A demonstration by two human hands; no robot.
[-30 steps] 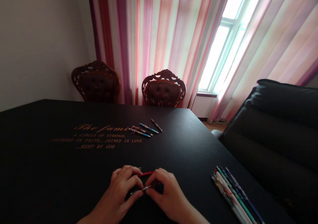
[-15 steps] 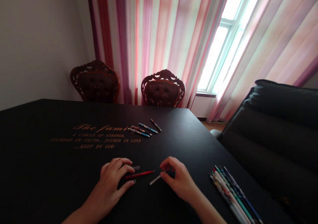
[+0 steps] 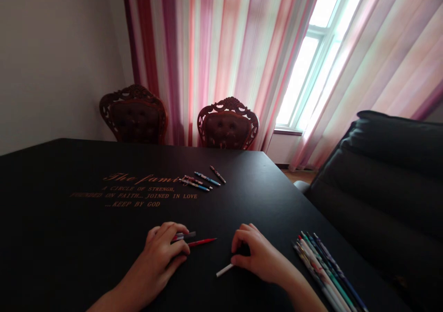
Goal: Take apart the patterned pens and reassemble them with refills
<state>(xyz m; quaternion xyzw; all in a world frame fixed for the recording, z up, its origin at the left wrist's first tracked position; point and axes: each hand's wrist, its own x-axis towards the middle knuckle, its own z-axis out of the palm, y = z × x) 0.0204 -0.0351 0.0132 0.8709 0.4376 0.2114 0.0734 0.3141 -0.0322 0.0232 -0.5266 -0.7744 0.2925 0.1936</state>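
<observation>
My left hand (image 3: 164,254) rests low over the table with its fingers curled in and the thumb close to the index finger. From its fingertips a slim red pen-like piece (image 3: 203,242) points right; its other end is hidden behind the fingers. Under the upper fingers lies a grey piece (image 3: 191,234), with some red and white beside it, partly covered. My right hand (image 3: 254,252) pinches a thin white stick (image 3: 224,270) between thumb and fingers, its free end slanting down-left just over the black tabletop. I cannot make out what kind of part the stick is.
Several patterned pens (image 3: 206,178) lie on the black table (image 3: 86,247) beyond my hands, beside gold lettering. A row of more pens (image 3: 327,270) lies at the right. Two carved chairs (image 3: 228,126) stand behind the table, and a dark padded seat (image 3: 377,178) is at the right.
My right hand has moved slightly right and toward me, carrying the white stick. The left hand's fingers have closed in over the red piece, covering its left part.
</observation>
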